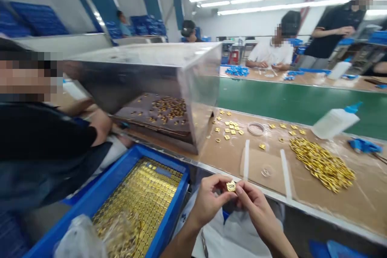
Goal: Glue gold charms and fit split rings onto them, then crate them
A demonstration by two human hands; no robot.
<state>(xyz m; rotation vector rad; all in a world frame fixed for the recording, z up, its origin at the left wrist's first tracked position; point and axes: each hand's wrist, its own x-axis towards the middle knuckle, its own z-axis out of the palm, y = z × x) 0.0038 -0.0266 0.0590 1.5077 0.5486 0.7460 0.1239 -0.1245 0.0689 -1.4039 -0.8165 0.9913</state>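
Observation:
A small gold square piece (231,186) is pinched between the fingertips of my left hand (208,198) and my right hand (255,201), just in front of the table edge. Beyond my hands, a cardboard pad (255,165) with two white tape strips carries a small clear ring (266,171). On the table to the right lies a large pile of gold pieces (322,163). Several loose gold squares (232,126) are scattered further back, near a roll of tape (256,128).
A metal box (199,88) with gold pieces inside stands at left-centre. Below it, a blue crate (184,177) holds rows of gold pieces and plastic bags. A white bottle (335,123) lies on the right by the green belt (272,96). People sit at left and across.

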